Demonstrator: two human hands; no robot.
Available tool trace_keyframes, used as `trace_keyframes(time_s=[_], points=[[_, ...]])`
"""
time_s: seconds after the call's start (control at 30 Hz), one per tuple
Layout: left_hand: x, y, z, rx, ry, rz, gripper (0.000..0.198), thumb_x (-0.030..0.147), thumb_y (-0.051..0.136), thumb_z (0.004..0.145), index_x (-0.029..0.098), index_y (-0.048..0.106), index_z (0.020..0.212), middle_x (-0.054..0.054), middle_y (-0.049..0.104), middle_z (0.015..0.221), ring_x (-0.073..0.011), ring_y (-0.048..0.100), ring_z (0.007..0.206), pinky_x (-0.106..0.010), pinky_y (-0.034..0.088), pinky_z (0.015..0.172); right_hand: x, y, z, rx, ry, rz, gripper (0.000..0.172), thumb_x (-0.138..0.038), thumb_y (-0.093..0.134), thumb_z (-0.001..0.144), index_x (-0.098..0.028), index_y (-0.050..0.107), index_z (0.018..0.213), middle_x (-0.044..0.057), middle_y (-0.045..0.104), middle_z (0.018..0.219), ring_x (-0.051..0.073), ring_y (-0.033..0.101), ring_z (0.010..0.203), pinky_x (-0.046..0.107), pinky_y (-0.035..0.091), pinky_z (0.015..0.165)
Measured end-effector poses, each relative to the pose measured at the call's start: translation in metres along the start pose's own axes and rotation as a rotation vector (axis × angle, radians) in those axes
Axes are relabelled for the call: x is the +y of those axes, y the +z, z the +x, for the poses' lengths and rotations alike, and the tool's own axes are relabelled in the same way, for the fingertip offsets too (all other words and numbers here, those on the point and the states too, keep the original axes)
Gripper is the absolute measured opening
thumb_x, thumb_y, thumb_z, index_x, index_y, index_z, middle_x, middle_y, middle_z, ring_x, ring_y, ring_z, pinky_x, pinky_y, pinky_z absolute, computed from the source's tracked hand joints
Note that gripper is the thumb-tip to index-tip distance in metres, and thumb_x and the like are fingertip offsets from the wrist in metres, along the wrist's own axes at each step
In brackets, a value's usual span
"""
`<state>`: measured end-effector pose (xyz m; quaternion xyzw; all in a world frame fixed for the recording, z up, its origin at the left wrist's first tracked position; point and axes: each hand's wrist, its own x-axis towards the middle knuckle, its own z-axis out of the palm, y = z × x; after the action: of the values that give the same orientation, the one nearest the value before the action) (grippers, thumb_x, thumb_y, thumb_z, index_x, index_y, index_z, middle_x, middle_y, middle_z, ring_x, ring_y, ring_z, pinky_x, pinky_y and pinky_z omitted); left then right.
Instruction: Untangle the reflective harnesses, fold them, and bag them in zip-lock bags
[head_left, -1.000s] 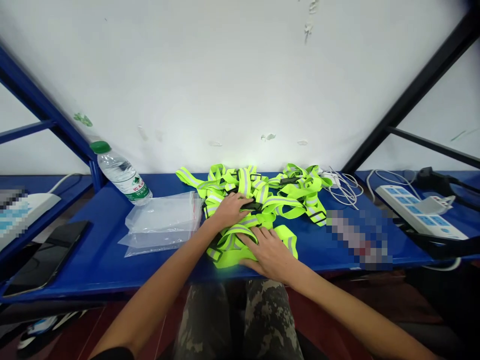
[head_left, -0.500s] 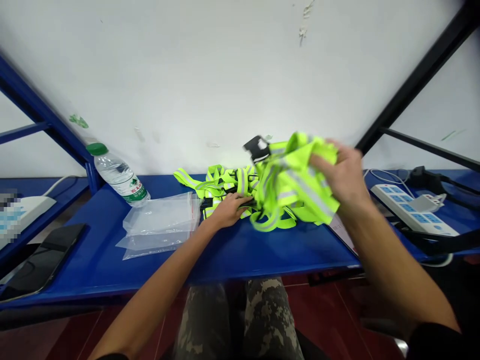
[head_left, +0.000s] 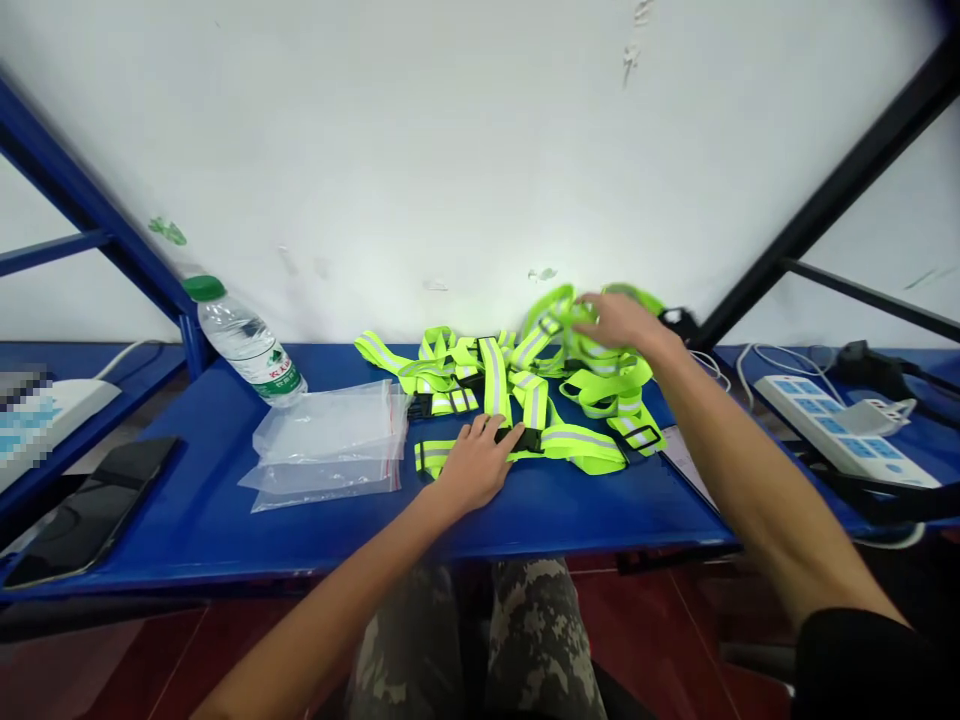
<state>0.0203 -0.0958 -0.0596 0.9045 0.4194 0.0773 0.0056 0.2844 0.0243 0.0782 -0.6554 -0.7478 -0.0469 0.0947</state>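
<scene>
A tangle of neon-yellow reflective straps (head_left: 525, 395) with grey stripes and black buckles lies on the blue shelf (head_left: 225, 520). My left hand (head_left: 476, 462) rests on a strap near a black buckle at the front of the pile, its fingers pinching at the strap. My right hand (head_left: 619, 322) is at the back right of the pile, palm down, fingers curled over a bunch of straps (head_left: 600, 365) there. Its fingertips are partly hidden by the straps.
Clear zip bags (head_left: 330, 445) lie left of the straps, with a water bottle (head_left: 244, 345) behind them. A dark phone (head_left: 82, 510) sits at the far left. A white power strip (head_left: 844, 435) and white cables (head_left: 720, 365) are on the right. Black shelf braces (head_left: 817, 190) rise at the right.
My right hand lifted a bundle of straps from the front, swung it up and right, and has brought it down at the back right of the pile. My left hand slid toward the front.
</scene>
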Motion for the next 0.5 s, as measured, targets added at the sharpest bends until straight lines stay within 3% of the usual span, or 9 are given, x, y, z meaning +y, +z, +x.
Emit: trace_keyframes(time_s=[0.07,0.17,0.23,0.3,0.37,0.4,0.43,0.5], points=[[0.001,0.001,-0.005,0.005,-0.005,-0.005,0.052,0.032,0.040,0.098,0.024,0.039,0.149,-0.016,0.046,0.143,-0.0335,0.041,0.130,-0.049,0.043,0.099,-0.009,0.018,0.002,-0.112,0.056,-0.032,0.055,-0.043,0.067,0.083,-0.016,0.057,0.129,0.020,0.067,0.112,0.035,0.063,0.103,0.050,0.051,0.087],[0.002,0.004,-0.012,0.044,-0.016,-0.029,0.054,0.047,0.036,0.099,0.025,0.040,0.148,-0.015,0.045,0.145,-0.0349,0.039,0.132,-0.052,0.040,0.100,-0.047,0.031,0.000,0.064,0.014,0.000,0.048,-0.042,0.059,0.090,-0.014,0.058,0.129,0.021,0.065,0.120,0.034,0.059,0.114,0.050,0.047,0.095],[0.003,0.006,-0.015,0.064,-0.017,-0.044,0.059,0.055,0.032,0.098,0.027,0.039,0.149,-0.015,0.044,0.146,-0.0356,0.038,0.133,-0.054,0.039,0.101,-0.088,0.042,-0.003,0.063,-0.291,0.123,0.052,-0.049,0.053,0.093,-0.016,0.057,0.132,0.018,0.061,0.130,0.032,0.052,0.125,0.047,0.043,0.104],[0.003,0.008,-0.017,0.064,-0.018,-0.048,0.058,0.056,0.030,0.098,0.029,0.039,0.149,-0.014,0.045,0.146,-0.0348,0.040,0.132,-0.053,0.039,0.100,-0.131,0.061,-0.005,-0.065,-0.543,0.154,0.074,-0.066,0.062,0.081,-0.019,0.053,0.138,0.016,0.052,0.143,0.034,0.044,0.134,0.048,0.034,0.112],[0.003,0.008,-0.018,0.060,-0.020,-0.044,0.055,0.054,0.028,0.099,0.031,0.041,0.148,-0.014,0.046,0.144,-0.0334,0.042,0.130,-0.052,0.040,0.098,-0.167,0.083,-0.004,-0.194,-0.551,0.076,0.101,-0.071,0.075,0.063,-0.021,0.045,0.145,0.019,0.040,0.152,0.041,0.037,0.138,0.057,0.027,0.113],[0.002,0.008,-0.019,0.060,-0.022,-0.042,0.055,0.054,0.028,0.100,0.031,0.042,0.147,-0.014,0.047,0.143,-0.0329,0.043,0.128,-0.051,0.040,0.098,-0.181,0.094,-0.002,-0.257,-0.530,0.046,0.104,-0.067,0.079,0.061,-0.021,0.043,0.147,0.021,0.042,0.150,0.043,0.040,0.136,0.057,0.032,0.109],[0.002,0.008,-0.020,0.060,-0.025,-0.040,0.054,0.054,0.027,0.100,0.031,0.044,0.146,-0.014,0.047,0.143,-0.0328,0.044,0.127,-0.051,0.040,0.097,-0.191,0.103,0.000,-0.289,-0.530,0.058,0.099,-0.060,0.082,0.063,-0.021,0.044,0.145,0.021,0.048,0.145,0.042,0.046,0.131,0.054,0.039,0.104],[0.001,0.007,-0.022,0.062,-0.034,-0.039,0.055,0.054,0.026,0.100,0.029,0.046,0.144,-0.015,0.048,0.142,-0.0329,0.044,0.127,-0.051,0.041,0.097,-0.203,0.115,0.006,-0.297,-0.541,0.117,0.074,-0.040,0.079,0.072,-0.020,0.053,0.137,0.018,0.060,0.132,0.037,0.057,0.120,0.045,0.047,0.094]])
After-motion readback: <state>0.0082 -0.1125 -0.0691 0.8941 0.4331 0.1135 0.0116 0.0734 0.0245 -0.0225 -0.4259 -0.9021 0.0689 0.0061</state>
